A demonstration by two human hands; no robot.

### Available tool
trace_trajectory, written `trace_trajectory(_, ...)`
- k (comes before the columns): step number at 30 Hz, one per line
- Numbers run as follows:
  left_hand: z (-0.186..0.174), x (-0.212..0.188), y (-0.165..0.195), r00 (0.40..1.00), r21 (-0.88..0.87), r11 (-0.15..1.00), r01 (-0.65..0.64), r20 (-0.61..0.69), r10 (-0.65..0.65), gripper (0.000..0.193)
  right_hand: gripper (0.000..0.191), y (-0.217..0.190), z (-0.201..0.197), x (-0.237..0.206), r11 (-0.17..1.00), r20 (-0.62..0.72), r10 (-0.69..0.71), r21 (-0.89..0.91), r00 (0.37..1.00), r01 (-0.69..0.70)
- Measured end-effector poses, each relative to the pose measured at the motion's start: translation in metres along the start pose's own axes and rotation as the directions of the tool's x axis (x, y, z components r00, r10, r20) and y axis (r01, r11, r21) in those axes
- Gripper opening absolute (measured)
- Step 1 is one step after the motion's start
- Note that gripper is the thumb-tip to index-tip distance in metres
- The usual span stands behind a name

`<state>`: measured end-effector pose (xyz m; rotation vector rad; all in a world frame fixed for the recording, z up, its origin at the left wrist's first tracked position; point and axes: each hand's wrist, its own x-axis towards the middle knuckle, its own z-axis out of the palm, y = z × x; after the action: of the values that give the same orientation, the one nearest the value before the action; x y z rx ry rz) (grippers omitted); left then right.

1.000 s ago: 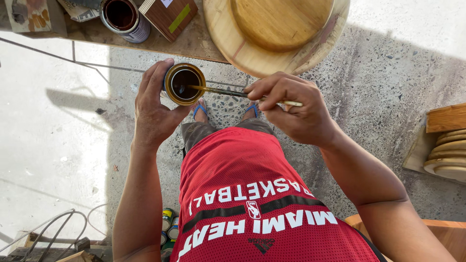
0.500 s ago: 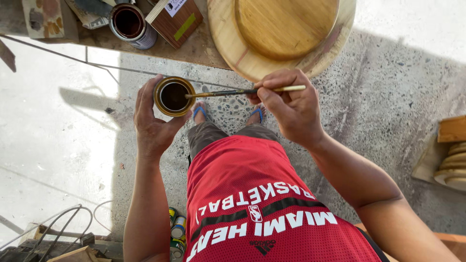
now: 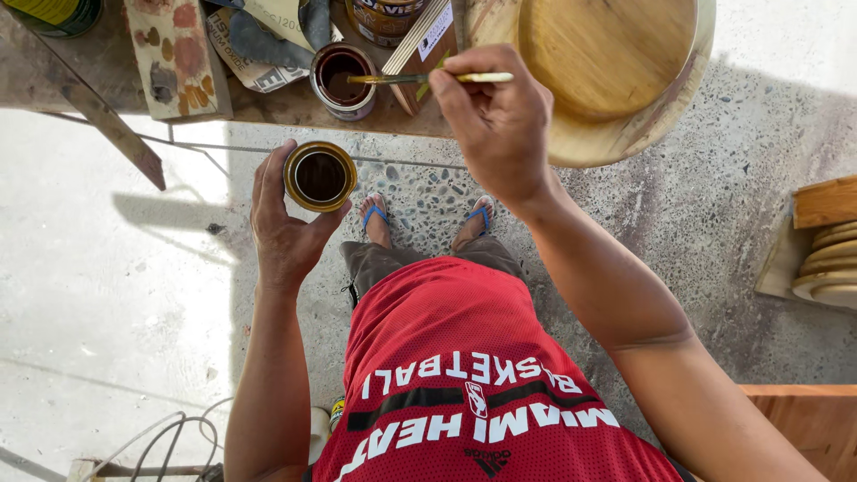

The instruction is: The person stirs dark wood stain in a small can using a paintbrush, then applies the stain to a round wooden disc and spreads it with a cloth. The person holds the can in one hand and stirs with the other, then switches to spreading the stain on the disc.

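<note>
My left hand point(image 3: 284, 225) holds a small round tin point(image 3: 320, 176) with a gold rim, full of dark brown liquid. My right hand point(image 3: 494, 121) grips a thin paintbrush point(image 3: 420, 78) by its pale handle, raised above and right of the tin. The brush tip reaches left over a second open can point(image 3: 343, 81) of dark liquid on the wooden bench. A large round wooden piece point(image 3: 616, 71) with a raised inner disc lies just right of my right hand.
The wooden bench point(image 3: 268, 103) along the top carries a stained wood block point(image 3: 174, 55), sandpaper sheets point(image 3: 259, 45), another can point(image 3: 384, 18) and a green tin point(image 3: 55, 15). Stacked round wooden pieces point(image 3: 830, 259) stand at right. Cables point(image 3: 152, 437) lie on the concrete floor at bottom left.
My right hand has lifted the brush away from the hand-held tin and moved it up over the can on the bench. My left hand keeps hold of the tin.
</note>
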<state>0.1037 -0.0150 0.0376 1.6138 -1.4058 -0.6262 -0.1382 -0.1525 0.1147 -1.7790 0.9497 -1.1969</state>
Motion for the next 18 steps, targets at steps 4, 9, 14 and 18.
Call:
trace_trajectory(4, -0.009, -0.004, -0.009, 1.0, -0.036, 0.999, 0.005, 0.023, -0.004, 0.088, 0.01, 0.008, 0.032, 0.016, 0.986, 0.062, -0.061, -0.151, 0.996, 0.069)
trace_trajectory(9, -0.015, -0.009, -0.016, 0.999, -0.031, 1.0, -0.002, 0.041, 0.003, 0.088, 0.011, 0.009, 0.047, 0.021, 0.969, 0.068, -0.02, -0.244, 0.998, 0.036)
trace_trajectory(14, -0.021, -0.01, -0.02, 0.998, -0.027, 1.0, 0.009, 0.056, -0.007, 0.089, 0.011, 0.016, 0.051, 0.017, 0.993, -0.014, 0.055, -0.101, 0.998, -0.056)
trace_trajectory(18, -0.019, -0.007, -0.021, 0.998, -0.028, 1.0, 0.0, 0.064, 0.001, 0.09, 0.012, 0.023, 0.06, 0.016, 0.962, 0.038, -0.042, -0.267, 0.998, 0.05)
